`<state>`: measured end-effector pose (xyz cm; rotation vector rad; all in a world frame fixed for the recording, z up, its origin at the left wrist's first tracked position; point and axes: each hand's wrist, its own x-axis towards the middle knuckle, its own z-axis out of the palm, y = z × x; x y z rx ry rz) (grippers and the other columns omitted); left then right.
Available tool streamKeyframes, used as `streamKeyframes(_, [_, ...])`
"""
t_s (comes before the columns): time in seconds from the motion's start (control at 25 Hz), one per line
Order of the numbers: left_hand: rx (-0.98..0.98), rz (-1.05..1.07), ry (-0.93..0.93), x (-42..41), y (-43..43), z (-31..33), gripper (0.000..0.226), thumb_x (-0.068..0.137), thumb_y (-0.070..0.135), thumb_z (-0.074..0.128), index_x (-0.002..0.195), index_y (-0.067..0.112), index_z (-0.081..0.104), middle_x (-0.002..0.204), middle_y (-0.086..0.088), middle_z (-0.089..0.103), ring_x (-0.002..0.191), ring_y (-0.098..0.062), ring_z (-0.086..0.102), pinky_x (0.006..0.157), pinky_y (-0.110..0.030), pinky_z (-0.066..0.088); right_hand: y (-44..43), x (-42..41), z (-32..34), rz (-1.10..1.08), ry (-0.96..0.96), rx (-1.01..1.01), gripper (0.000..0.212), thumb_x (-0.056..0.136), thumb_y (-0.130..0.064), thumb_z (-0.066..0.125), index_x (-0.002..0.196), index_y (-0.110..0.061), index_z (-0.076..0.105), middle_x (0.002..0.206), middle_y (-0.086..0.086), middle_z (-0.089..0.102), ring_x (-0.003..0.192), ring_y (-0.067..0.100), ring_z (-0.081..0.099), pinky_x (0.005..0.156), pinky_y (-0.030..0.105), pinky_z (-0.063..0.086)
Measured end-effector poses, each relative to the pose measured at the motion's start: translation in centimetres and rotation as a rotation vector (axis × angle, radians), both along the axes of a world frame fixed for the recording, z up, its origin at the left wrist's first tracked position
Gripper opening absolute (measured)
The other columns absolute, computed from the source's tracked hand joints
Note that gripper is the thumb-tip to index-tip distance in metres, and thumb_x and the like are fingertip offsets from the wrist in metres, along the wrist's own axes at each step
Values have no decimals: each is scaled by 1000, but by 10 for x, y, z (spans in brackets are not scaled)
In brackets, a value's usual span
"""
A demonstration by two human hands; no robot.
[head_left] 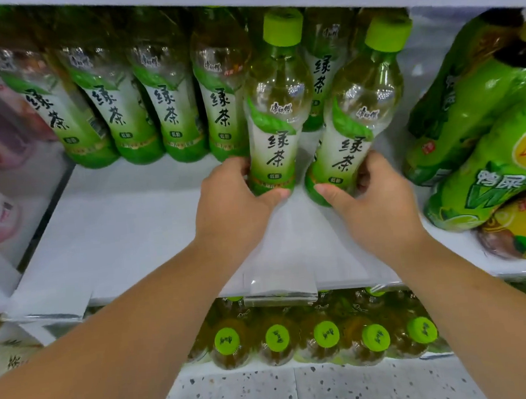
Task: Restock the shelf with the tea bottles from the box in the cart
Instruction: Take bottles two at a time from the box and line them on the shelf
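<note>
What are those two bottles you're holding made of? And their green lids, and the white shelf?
Left bottle and right bottle: clear, glossy plastic, it seems. They are see-through above the labels and light glints off them. Lids: opaque green plastic, probably, with a duller look. Shelf: smooth and white, perhaps painted metal, but the look alone cannot settle it.
</note>
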<state>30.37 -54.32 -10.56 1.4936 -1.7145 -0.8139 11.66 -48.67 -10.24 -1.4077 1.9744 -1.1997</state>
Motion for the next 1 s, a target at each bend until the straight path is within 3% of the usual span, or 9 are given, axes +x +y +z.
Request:
streamKeyframes(0.12, [-33,17,12,-13,-14,-6,43,70,42,89,107,23,76,98,7,73,83,-8,67,78,-28,57,-25,-7,-8,-36,-37,-32,53,76,-36,88,116,-32,53,104,-17,69,98,6,70,90,34,58])
streamKeyframes(0.24, [-76,36,-16,-22,-21,-12,39,73,45,85,99,19,72,84,2,65,71,-13,58,65,-30,52,-37,-12,-19,-20,-103,-72,50,77,-34,87,115,-27,56,107,-12,74,99,7,72,92,42,59])
streamKeyframes(0.36, [-98,44,-53,-25,-19,-14,42,79,45,83,105,19,62,68,6,57,65,-7,56,54,-27,39,-40,-15,-27,0,-164,-101,52,80,-30,84,124,-20,59,114,-8,74,103,7,72,95,43,58])
streamKeyframes(0.48, [-63,82,30,-23,-17,-17,61,76,40,87,125,18,57,75,6,62,71,-3,60,62,-22,50,-40,-18,-33,19,-196,-93,69,73,-40,82,135,-22,58,129,2,67,112,11,69,101,40,56])
streamKeyframes(0.56, [-30,113,56,-22,-18,-18,55,75,36,89,117,18,58,79,6,63,74,-6,62,68,-24,54,-41,-20,-33,17,-194,-74,72,69,-44,80,135,-23,61,129,2,67,112,10,69,102,38,55])
streamKeyframes(0.72, [30,180,42,-27,-22,-15,30,80,38,84,90,20,63,77,10,65,74,-10,65,69,-28,55,-50,-19,-31,-31,-239,-70,51,77,-21,87,125,-20,69,109,-9,76,101,7,73,98,37,58])
streamKeyframes(0.88, [77,228,2,-32,-27,-11,27,79,49,80,82,26,67,72,14,66,75,-12,66,69,-29,54,-64,-13,-30,-82,-305,-54,59,64,-44,85,119,-26,74,101,-12,79,98,10,75,95,43,58])
streamKeyframes(1.0, [103,248,-7,-33,-27,-8,25,80,52,79,79,30,67,72,17,66,76,-12,66,68,-28,53,-69,-10,-33,-101,-313,-57,52,73,-34,87,123,-26,73,100,-14,79,96,7,74,96,40,58])
